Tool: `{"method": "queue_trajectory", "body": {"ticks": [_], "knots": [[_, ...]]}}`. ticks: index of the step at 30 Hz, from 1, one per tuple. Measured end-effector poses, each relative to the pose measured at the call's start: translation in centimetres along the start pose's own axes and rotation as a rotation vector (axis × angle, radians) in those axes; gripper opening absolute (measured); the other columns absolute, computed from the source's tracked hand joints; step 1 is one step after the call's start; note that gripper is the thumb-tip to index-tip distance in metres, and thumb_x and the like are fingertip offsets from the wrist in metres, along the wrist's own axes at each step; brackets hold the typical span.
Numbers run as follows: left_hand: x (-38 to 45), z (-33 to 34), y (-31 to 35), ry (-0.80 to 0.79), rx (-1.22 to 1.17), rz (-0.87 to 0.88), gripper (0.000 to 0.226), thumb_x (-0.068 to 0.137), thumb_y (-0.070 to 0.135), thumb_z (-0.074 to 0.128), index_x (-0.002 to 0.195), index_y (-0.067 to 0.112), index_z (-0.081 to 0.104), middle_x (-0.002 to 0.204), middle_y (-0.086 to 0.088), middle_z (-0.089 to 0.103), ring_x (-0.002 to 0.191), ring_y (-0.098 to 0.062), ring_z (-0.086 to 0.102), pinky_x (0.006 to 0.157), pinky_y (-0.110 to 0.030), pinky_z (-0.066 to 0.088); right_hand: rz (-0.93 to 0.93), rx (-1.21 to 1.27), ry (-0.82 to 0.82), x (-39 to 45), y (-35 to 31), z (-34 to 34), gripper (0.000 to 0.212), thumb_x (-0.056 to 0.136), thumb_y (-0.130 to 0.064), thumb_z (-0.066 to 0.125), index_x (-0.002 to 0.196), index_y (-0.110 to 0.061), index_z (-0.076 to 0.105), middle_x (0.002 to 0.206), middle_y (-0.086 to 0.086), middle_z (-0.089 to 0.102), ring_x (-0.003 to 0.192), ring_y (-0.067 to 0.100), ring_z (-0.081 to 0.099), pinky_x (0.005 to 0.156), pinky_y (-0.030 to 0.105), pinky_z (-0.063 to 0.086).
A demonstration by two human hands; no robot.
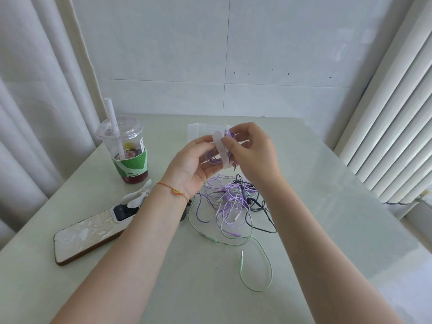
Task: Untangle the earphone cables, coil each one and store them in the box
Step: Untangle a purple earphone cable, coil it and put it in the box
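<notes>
Above the table both hands hold a coiled purple earphone cable (213,159) with a white strap (221,149) wrapped over it. My left hand (190,163) grips the coil from the left, fingers curled round it. My right hand (251,150) pinches the strap and the coil's top from the right. Below them lies a tangle of cables (230,202): light purple, dark purple, black and pale green. A pale green cable (264,267) loops toward me with its plug free. A clear plastic box (198,132) stands behind the hands, partly hidden.
A drink cup with a straw (127,150) stands at the left. A phone in a white case (93,232) lies at the near left, with several white straps (140,195) beside it. A radiator (392,127) lines the right side. The table (339,230) ends at the tiled wall.
</notes>
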State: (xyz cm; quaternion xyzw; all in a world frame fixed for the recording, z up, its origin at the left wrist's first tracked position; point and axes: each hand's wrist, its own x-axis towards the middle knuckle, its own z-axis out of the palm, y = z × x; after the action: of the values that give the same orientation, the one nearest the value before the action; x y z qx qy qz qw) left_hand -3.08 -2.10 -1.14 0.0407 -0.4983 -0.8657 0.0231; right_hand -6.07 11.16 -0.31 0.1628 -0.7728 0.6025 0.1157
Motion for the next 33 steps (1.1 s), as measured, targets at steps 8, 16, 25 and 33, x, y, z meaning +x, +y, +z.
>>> {"method": "queue_trajectory", "body": {"ticks": [8, 16, 25, 33], "knots": [[-0.08, 0.22, 0.17, 0.020, 0.081, 0.067, 0.014, 0.088, 0.016, 0.065, 0.099, 0.009, 0.069, 0.091, -0.013, 0.066, 0.081, -0.026, 0.068, 0.077, -0.037, 0.060, 0.071, 0.119, -0.045, -0.07, -0.19, -0.22, 0.010, 0.088, -0.018, 0.069, 0.094, -0.010, 0.069, 0.083, 0.013, 0.073, 0.055, 0.015, 0.062, 0.050, 0.025, 0.047], [-0.22, 0.30, -0.02, -0.033, 0.041, 0.072, 0.029, 0.092, 0.026, 0.062, 0.110, 0.006, 0.071, 0.102, -0.012, 0.072, 0.090, -0.023, 0.071, 0.075, -0.030, 0.058, 0.107, 0.304, -0.035, -0.22, -0.27, -0.30, 0.015, 0.089, -0.015, 0.069, 0.101, -0.007, 0.074, 0.082, 0.020, 0.073, 0.055, 0.013, 0.058, 0.051, 0.021, 0.044], [0.04, -0.06, -0.05, 0.030, 0.018, 0.048, 0.024, 0.095, 0.028, 0.060, 0.090, 0.009, 0.074, 0.084, -0.011, 0.074, 0.082, -0.022, 0.073, 0.071, -0.031, 0.059, 0.074, 0.221, -0.089, -0.48, -0.45, 0.40, 0.020, 0.097, -0.013, 0.056, 0.104, -0.007, 0.074, 0.064, -0.003, 0.070, 0.049, 0.001, 0.056, 0.054, 0.014, 0.043], [-0.09, 0.12, -0.15, -0.042, 0.100, 0.035, 0.027, 0.096, 0.029, 0.057, 0.099, 0.007, 0.072, 0.086, -0.011, 0.073, 0.080, -0.021, 0.072, 0.073, -0.029, 0.059, 0.088, 0.159, -0.006, -0.17, 0.12, 0.28, 0.006, 0.090, -0.021, 0.067, 0.093, -0.018, 0.070, 0.073, -0.008, 0.068, 0.056, 0.007, 0.057, 0.055, 0.020, 0.044]]}}
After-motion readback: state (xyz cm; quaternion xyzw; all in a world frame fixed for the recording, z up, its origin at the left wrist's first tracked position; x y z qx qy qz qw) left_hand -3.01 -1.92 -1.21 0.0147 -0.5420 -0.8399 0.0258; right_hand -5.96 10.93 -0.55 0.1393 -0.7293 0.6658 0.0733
